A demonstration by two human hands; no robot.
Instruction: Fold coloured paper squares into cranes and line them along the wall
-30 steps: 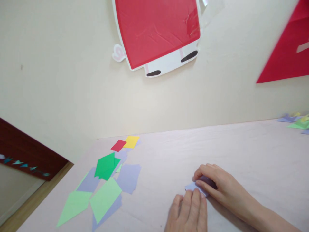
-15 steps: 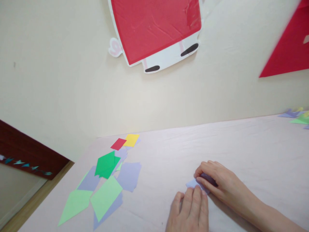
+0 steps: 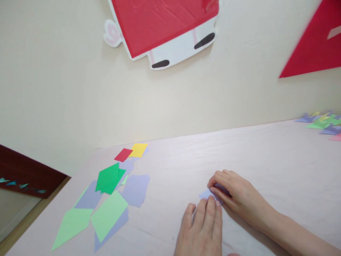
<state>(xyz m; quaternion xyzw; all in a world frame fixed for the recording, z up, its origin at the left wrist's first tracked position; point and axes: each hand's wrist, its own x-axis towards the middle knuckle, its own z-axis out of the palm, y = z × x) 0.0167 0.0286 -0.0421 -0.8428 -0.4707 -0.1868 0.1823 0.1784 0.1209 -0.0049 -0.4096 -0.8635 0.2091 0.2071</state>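
Note:
A small piece of light purple folded paper (image 3: 205, 194) lies on the pale cloth, mostly covered by both hands. My left hand (image 3: 201, 227) rests palm down on its near edge, fingers stretched out and lying flat, fingertips touching the paper. From the right, my right hand (image 3: 231, 192) curls over the other side, with thumb and fingers pinched on the paper. How the paper is folded under the fingers cannot be made out.
To the left lie loose sheets: light green (image 3: 109, 215), purple (image 3: 135, 190), dark green (image 3: 110, 177), red (image 3: 123, 155) and yellow (image 3: 139, 150). Folded paper pieces (image 3: 323, 122) are heaped at the far right by the wall. A red-and-white cut-out (image 3: 170, 25) hangs on the wall.
The whole view has shifted slightly, so more of the folded pieces at the right shows. Both hands stay on the purple paper in nearly the same pose.

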